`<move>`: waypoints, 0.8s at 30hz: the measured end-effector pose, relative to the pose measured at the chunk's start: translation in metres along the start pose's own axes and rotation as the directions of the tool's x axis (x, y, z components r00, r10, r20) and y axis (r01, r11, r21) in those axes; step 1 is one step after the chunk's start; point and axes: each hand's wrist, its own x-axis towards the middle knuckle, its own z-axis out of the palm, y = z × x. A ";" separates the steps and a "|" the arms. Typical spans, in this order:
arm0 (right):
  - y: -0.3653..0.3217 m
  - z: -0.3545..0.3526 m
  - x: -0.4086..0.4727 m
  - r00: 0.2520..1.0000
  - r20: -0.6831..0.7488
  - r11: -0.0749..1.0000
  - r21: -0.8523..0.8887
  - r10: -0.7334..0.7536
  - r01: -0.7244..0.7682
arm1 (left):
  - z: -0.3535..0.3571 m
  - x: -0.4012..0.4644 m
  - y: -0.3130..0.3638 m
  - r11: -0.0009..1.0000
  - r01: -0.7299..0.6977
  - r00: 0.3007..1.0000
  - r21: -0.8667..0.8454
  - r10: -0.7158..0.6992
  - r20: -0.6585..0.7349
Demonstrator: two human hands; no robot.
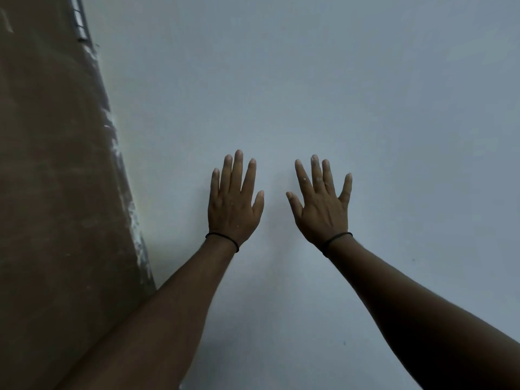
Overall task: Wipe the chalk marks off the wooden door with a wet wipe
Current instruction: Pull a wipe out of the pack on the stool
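Observation:
A brown wooden door (56, 178) fills the left side of the view, with whitish smears along its right edge. My left hand (233, 204) and my right hand (322, 205) are both held up with fingers spread and straight in front of a pale grey wall (365, 94). Neither hand holds anything. A thin dark band circles each wrist. No wet wipe is in view.
A metal hinge (78, 21) shows at the top of the door's edge. The grey wall takes up the whole middle and right of the view.

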 end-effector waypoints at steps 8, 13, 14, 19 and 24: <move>0.073 -0.017 -0.013 0.988 0.006 0.967 -0.205 0.153 -0.149 | 0.051 0.021 0.072 0.965 -0.086 0.996 -0.248 0.073 -0.059; 0.133 -0.044 -0.035 0.964 -0.025 0.911 -0.320 0.265 -0.259 | 0.070 0.032 0.140 0.897 -0.173 0.985 -0.408 0.145 -0.099; 0.148 -0.052 -0.040 0.956 -0.034 0.895 -0.345 0.291 -0.284 | 0.073 0.034 0.158 0.879 -0.193 0.981 -0.436 0.162 -0.109; 0.216 -0.082 -0.060 0.928 -0.063 0.823 -0.442 0.367 -0.356 | 0.093 0.039 0.251 0.796 -0.254 0.966 -0.550 0.240 -0.099; 0.289 -0.099 -0.082 0.890 -0.103 0.744 -0.511 0.445 -0.431 | 0.107 0.043 0.342 0.728 -0.305 0.946 -0.614 0.309 -0.104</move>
